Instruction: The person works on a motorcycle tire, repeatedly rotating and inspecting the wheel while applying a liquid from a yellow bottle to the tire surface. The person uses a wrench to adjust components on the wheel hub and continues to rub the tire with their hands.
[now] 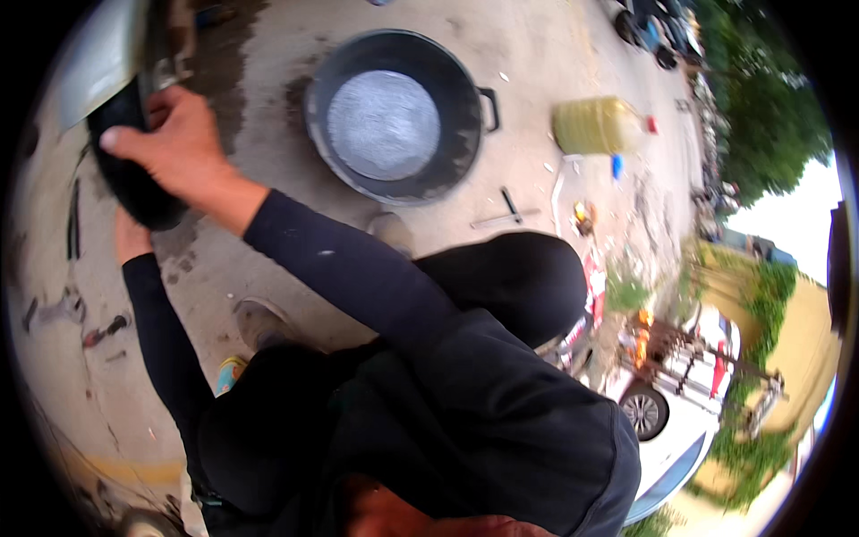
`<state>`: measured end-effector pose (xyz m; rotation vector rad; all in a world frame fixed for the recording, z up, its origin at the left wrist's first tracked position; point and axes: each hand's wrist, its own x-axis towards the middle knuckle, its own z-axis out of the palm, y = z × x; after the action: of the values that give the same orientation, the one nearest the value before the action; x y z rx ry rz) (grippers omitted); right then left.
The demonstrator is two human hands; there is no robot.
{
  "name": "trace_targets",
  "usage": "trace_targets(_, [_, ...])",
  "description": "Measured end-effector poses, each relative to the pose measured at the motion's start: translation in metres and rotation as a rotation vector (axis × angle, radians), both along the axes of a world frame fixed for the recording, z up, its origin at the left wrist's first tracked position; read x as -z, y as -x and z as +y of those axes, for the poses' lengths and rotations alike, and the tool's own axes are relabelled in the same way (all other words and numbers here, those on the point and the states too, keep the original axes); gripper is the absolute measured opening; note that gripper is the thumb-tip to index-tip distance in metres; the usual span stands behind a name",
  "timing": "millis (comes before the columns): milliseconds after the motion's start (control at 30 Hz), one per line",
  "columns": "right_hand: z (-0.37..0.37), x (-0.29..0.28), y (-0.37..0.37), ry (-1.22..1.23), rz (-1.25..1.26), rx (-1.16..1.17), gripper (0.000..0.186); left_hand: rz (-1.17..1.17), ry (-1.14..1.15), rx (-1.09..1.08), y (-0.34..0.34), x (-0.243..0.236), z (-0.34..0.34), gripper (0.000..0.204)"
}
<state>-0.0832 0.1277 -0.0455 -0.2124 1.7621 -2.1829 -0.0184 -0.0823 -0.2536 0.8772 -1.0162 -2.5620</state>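
Note:
At the upper left a black tire (134, 183) hangs under a silver fender (106, 63). My right hand (179, 148) closes round the tire, its thumb on the near face and its fingers over the far side. Low beside the tire is my left hand (132, 236), mostly hidden behind the rubber, so its fingers do not show. To the right of my right hand, a black basin (394, 183) with a handle holds water.
A jug of yellow liquid (595, 125) lies right of the basin. A T-shaped wrench (510, 210) rests near my knee. Tools, one a red-handled tool (106, 331), lie on the ground at left. A white car (680, 430) stands at lower right.

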Motion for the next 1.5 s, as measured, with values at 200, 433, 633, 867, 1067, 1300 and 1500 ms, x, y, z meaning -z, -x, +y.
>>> trace_targets(200, [0.008, -0.001, 0.017, 0.031, -0.014, -0.149, 0.052, -0.041, 0.116, 0.026, -0.014, -0.064, 0.031, 0.029])
trace_targets(433, [0.009, -0.002, 0.006, -0.236, -0.082, -0.195, 0.05, -0.118, 0.231, -0.154, -0.02, -0.079, 0.063, 0.035])
trace_targets(633, [0.016, -0.004, 0.014, -0.121, 0.002, -0.311, 0.073, 0.056, 0.027, -0.361, -0.002, -0.062, 0.072, 0.021])
trace_targets(867, [0.013, -0.014, 0.018, -0.064, -0.044, -0.317, 0.07, -0.023, 0.171, -0.405, 0.021, -0.054, 0.07, 0.022])
trace_targets(1067, [0.024, -0.02, 0.016, -0.225, 0.036, -0.243, 0.074, -0.05, 0.303, -0.388, 0.008, -0.077, 0.083, 0.037])
trace_targets(1300, [0.001, -0.012, 0.005, -0.096, -0.072, -0.229, 0.058, 0.021, 0.052, -0.204, -0.016, -0.065, 0.062, 0.037])
trace_targets(1500, [0.011, -0.019, 0.011, -0.13, -0.06, -0.205, 0.058, -0.082, 0.082, -0.117, 0.002, -0.074, 0.064, 0.03])
